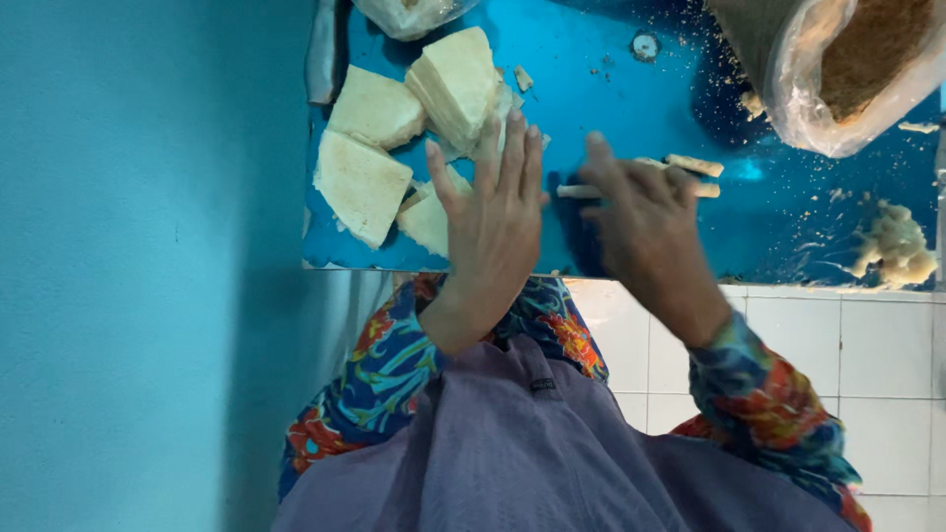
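Left hand (493, 212) lies flat and open, fingers spread, holding nothing, just beside the cut bread slices (367, 148). Right hand (641, 217) is blurred; it seems to press down on thin crust strips (693, 165), though I cannot tell whether it grips them. Both rest on the blue table (611, 108), with crumbs scattered about and a bag of crumbs (857, 69) beyond. Rolling well would want an even, flat palm and a steadying hand nearby.
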### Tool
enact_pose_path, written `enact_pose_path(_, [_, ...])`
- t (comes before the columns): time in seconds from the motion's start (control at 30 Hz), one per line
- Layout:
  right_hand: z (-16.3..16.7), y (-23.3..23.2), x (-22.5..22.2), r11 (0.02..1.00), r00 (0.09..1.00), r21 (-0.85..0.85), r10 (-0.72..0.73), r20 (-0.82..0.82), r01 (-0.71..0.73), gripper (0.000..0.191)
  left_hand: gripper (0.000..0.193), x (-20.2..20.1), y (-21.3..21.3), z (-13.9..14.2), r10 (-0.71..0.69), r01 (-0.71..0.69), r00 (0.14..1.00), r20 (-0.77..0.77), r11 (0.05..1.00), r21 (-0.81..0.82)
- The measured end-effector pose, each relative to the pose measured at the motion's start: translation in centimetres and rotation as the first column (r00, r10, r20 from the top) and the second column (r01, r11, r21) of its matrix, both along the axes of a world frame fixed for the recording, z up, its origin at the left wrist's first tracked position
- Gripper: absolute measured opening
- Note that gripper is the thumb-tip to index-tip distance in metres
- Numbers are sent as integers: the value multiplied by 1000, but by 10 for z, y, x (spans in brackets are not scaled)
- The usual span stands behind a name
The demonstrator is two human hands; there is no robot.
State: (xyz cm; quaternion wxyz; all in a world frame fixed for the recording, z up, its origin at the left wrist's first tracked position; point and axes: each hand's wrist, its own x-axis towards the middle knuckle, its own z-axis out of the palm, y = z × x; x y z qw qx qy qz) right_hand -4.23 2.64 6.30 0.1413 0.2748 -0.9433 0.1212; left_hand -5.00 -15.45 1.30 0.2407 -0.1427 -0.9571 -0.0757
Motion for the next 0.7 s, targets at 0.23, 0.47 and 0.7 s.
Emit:
enact_pose_path(0.23, [15,39,2,956,978,-209,-193,76,205,61,45,-3,35,-5,-126,115,989,74,985,131])
enact_pose_path(0.47, [11,86,-8,996,999,-79,-33,29,36,73,38,-30,107,-19,-267,287,957,-110,923,255])
enact_pose_path(0.7, [-11,88,-6,979,981,71,-194,23,192,70,10,-36,117,-22,-267,259,964,-4,931,258])
